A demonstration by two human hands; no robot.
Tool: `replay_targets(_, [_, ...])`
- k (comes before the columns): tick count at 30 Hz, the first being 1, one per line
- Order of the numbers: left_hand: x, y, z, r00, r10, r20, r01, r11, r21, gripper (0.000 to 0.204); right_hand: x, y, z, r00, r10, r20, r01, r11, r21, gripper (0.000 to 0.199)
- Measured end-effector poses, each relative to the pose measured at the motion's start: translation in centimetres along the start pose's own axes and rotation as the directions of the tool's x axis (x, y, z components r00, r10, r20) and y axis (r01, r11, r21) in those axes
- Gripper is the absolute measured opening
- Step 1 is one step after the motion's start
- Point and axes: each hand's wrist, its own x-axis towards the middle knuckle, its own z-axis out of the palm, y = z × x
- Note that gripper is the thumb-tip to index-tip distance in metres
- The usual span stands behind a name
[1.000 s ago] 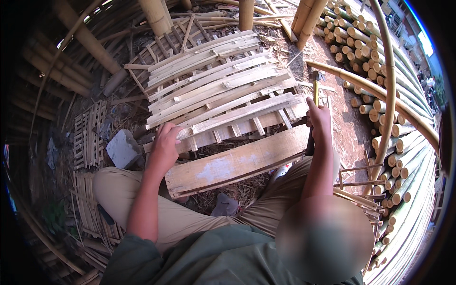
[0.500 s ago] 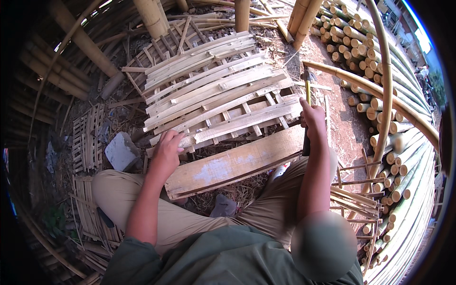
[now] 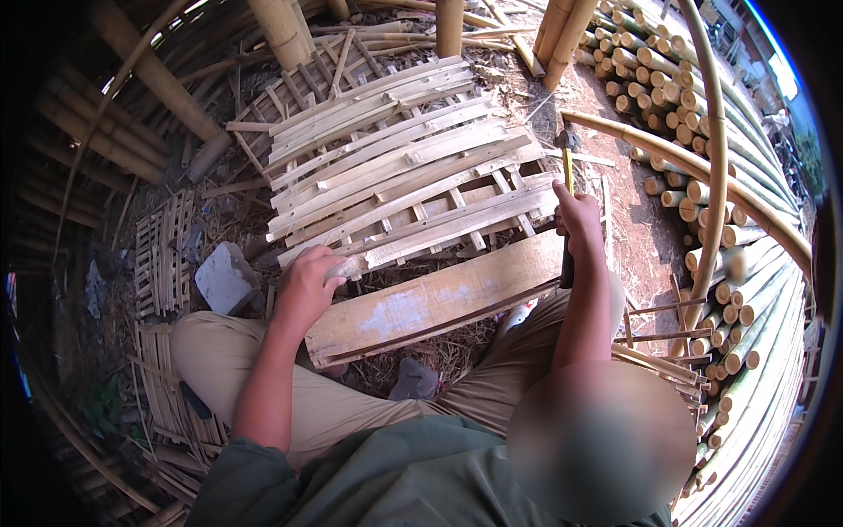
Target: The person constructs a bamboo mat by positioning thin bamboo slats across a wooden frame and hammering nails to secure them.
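- Clearly the wide plank [image 3: 439,303] lies across my lap as a work surface, slanting from near left up to far right, with the slat panel [image 3: 399,180] resting just beyond it and partly on its far edge.
- I judge the panel sits there so its near slats are backed by the plank while I work on them.
- My left hand [image 3: 307,285] is curled closed over the near left end of 1 slat [image 3: 439,230], pinning it where it meets the plank; fingers wrapped, not spread.
- My right hand [image 3: 580,220] is closed in a fist around a dark handle [image 3: 567,263], with a thin yellowish tool tip [image 3: 568,169] standing up above the knuckles, at the panel's right edge.
- I cannot tell what kind of tool it is.
- A grey block [image 3: 226,277] sits on the ground left of my knee, and stacked bamboo poles [image 3: 702,132] fill the far right.
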Motion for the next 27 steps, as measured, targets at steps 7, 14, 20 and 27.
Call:
replay_targets(7, [0.0, 0.3, -0.3, 0.998, 0.040, 0.051, -0.041, 0.999, 0.020, 0.029, 0.3, 0.5, 0.4, 1.000, -0.008, 0.002, 0.008, 0.999, -0.043, 0.042])
replay_targets(14, [0.0, -0.2, -0.3, 0.993, 0.064, 0.097, -0.061, 0.998, -0.031, 0.032, 0.3, 0.5, 0.7, 1.000, -0.015, 0.014, 0.016, 0.998, -0.061, 0.044])
replay_targets(20, [0.1, -0.1, 0.0, 0.994, 0.045, 0.096, -0.038, 0.997, -0.070, 0.037, 0.2, 0.3, 1.0, 1.000, -0.019, 0.000, 0.019, 0.997, -0.080, 0.040])
replay_targets(27, [0.3, -0.3, 0.0, 0.991, 0.079, 0.107, -0.072, 0.995, -0.068, 0.037, 0.4, 0.6, 0.8, 1.000, -0.027, 0.005, 0.027, 0.994, -0.103, 0.043])
